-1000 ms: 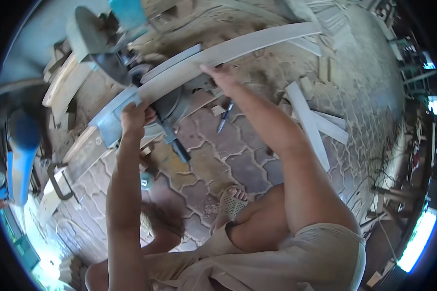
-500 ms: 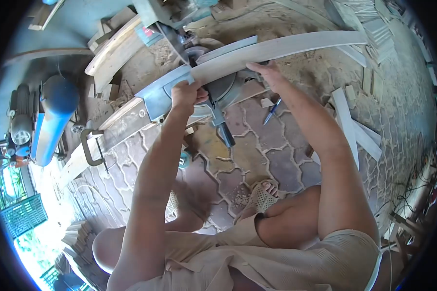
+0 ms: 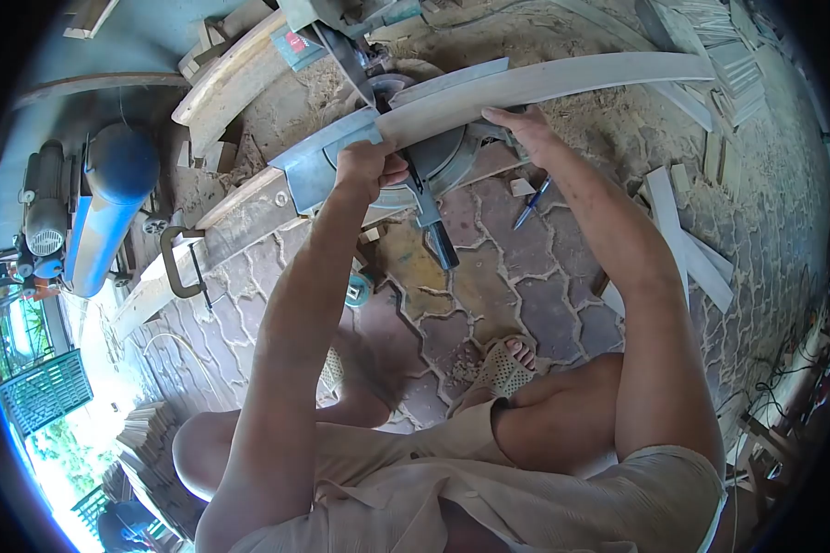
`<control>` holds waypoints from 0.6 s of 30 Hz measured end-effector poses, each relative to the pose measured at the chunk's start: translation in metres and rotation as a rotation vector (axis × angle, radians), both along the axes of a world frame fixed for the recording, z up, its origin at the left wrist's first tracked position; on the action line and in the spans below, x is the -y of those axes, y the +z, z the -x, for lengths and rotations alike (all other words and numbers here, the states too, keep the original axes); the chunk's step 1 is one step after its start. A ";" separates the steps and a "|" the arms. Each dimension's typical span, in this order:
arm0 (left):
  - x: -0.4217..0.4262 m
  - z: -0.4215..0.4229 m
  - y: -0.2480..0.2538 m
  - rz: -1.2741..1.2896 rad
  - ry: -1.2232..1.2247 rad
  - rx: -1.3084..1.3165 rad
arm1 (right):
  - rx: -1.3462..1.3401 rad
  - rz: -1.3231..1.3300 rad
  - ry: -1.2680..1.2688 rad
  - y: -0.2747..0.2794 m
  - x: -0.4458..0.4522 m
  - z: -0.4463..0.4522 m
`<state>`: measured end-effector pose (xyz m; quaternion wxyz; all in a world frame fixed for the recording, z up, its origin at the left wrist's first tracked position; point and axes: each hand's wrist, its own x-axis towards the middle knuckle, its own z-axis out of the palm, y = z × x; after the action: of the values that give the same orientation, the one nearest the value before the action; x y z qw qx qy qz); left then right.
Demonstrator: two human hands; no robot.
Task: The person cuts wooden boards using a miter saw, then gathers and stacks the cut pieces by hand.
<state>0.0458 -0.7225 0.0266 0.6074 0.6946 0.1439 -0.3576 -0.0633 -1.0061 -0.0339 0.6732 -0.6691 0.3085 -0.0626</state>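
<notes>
A long curved pale wooden board lies across the round base of a miter saw, against the metal fence. The saw's blade is raised near the board's left end. My left hand is closed at that end, with its fingers curled at the board's lower edge. My right hand touches the board's lower edge farther right, thumb spread apart from the fingers, which are partly hidden under the board. The saw's black handle points toward my feet.
A blue pen lies on the paving. A C-clamp grips a plank at left, near a blue tank. Curved wood pieces lie upper left, loose strips at right. My sandalled foot is below.
The camera view has swung left, so the scene sits farther right and lower in the frame. Both hands stay at the board, which shows no clear shift on the saw.
</notes>
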 end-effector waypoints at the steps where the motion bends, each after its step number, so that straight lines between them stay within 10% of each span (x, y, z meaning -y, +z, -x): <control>1: 0.000 -0.001 -0.001 -0.007 0.000 -0.003 | -0.004 0.025 0.010 0.000 -0.001 0.000; 13: -0.090 -0.044 0.044 -0.150 -0.143 0.049 | -0.032 -0.024 0.040 0.009 0.000 -0.002; 17: -0.156 -0.132 0.160 -0.844 -0.841 0.977 | 0.091 -0.027 0.093 0.011 -0.003 0.000; 18: -0.142 -0.145 0.192 -0.643 -0.228 0.716 | 0.076 -0.011 0.085 0.007 -0.002 -0.001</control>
<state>0.1906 -0.5803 0.2191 0.3308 0.9374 -0.0478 -0.0984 -0.0625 -1.0039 -0.0267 0.6901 -0.6750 0.2545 -0.0574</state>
